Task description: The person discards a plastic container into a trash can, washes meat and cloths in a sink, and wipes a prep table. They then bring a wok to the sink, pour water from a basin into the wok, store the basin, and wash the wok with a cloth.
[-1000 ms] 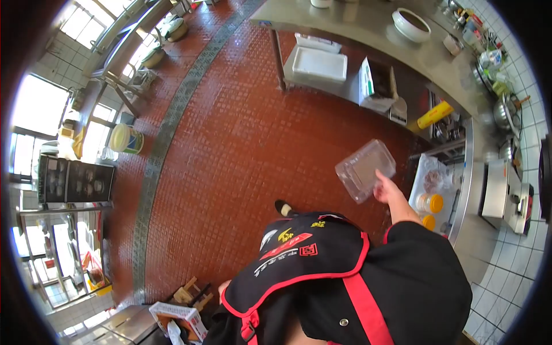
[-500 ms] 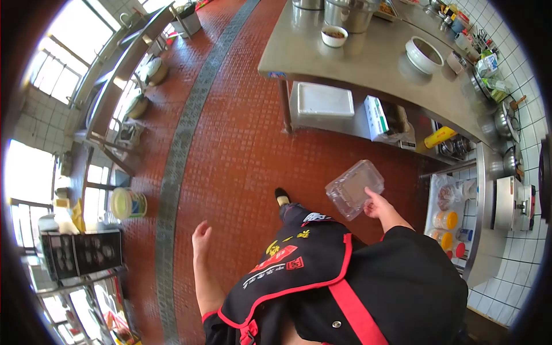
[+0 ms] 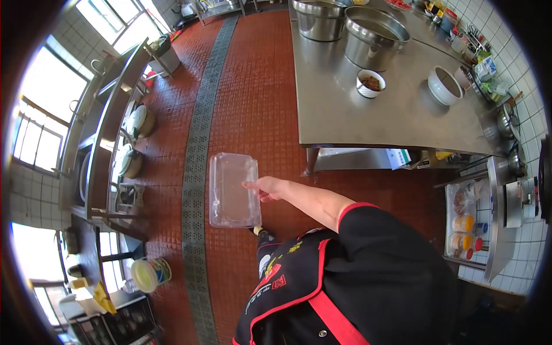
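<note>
Clear plastic container [image 3: 227, 195] above floor [image 3: 276, 121], at right hand's [image 3: 269, 188] nine o'clock; fingers clamped on three-o'clock edge, likely keeping it off apron [image 3: 296, 264]. Left hand unseen, finger state unclear.

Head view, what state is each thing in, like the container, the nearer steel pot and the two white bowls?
Clear container: held, looks empty
Right hand: grip closed on container edge
Nearer steel pot: uncovered
Small white bowl: upright, brown food inside
Larger white bowl: upright, uncovered
</note>
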Tool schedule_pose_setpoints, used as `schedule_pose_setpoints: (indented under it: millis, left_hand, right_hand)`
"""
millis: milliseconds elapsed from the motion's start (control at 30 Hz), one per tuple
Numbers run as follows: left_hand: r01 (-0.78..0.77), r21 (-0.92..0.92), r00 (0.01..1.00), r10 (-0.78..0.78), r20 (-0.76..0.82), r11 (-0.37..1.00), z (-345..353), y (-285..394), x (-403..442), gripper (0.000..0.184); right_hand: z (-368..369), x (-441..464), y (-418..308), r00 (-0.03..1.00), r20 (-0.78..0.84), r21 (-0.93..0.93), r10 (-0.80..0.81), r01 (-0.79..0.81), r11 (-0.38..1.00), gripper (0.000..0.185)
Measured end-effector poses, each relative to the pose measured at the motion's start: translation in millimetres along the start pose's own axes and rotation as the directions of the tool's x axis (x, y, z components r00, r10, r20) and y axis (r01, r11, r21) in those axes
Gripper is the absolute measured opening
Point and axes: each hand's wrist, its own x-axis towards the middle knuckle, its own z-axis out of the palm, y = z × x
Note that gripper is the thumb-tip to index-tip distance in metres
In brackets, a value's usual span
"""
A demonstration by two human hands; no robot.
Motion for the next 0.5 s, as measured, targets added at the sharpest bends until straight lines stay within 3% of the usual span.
schedule_pose_setpoints:
  millis: [133,200,267,333,400,433,467,500]
  left_hand:
    - [-0.180,0.177,0.983,0.174,0.049,0.968,-52,68,94,0.008]
    - [-0.337,0.406,0.936,0.347,0.052,0.849,-106,93,151,0.008]
    - [-0.470,0.722,0.783,0.618,0.076,0.507,-173,111,226,0.010]
    - [-0.415,0.896,0.562,0.819,0.116,0.158,-230,160,287,0.012]
    - [-0.578,0.791,0.474,0.872,0.125,0.200,-270,273,311,0.009]
    - [-0.639,0.160,0.767,0.637,0.070,0.752,-270,321,333,0.007]
    - [-0.250,-0.585,0.950,0.311,0.005,0.771,-270,369,357,0.010]
    - [-0.275,-0.516,0.949,0.315,-0.010,0.811,-262,425,367,0.012]
  right_hand:
    - [16,57,-74,0.995,-0.075,0.059,-0.061,0.066,0.996,0.041]
    - [6,76,-101,0.984,-0.160,0.252,-0.078,0.118,0.961,0.046]
    - [-11,89,-127,0.963,-0.267,0.380,-0.027,0.131,0.916,0.048]
    - [-26,98,-149,0.928,-0.372,0.488,0.005,0.192,0.851,0.049]
    - [-48,110,-147,0.905,-0.424,0.580,0.039,0.238,0.779,0.053]
    - [-52,113,-147,0.889,-0.451,0.615,0.079,0.246,0.749,0.055]
    - [-58,116,-149,0.871,-0.479,0.642,0.109,0.263,0.720,0.056]
    - [-67,123,-151,0.864,-0.486,0.651,0.127,0.261,0.713,0.057]
